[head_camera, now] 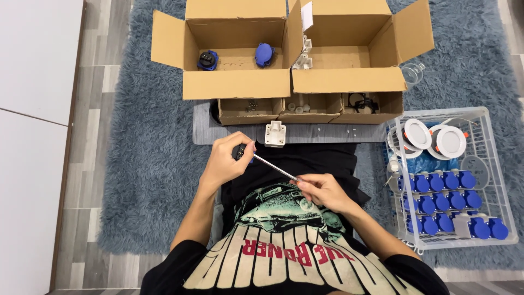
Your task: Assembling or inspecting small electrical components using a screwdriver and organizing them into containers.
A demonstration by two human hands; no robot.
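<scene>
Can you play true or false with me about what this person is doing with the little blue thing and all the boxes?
1. The right hand holds a thin metal tool. True.
2. The left hand is empty. False: its fingers pinch a small dark and blue part.
3. The white wire basket holds red caps. False: it holds blue parts.
4. Two blue parts lie in the left cardboard box. True.
5. A white part sits on the grey mat. True.
</scene>
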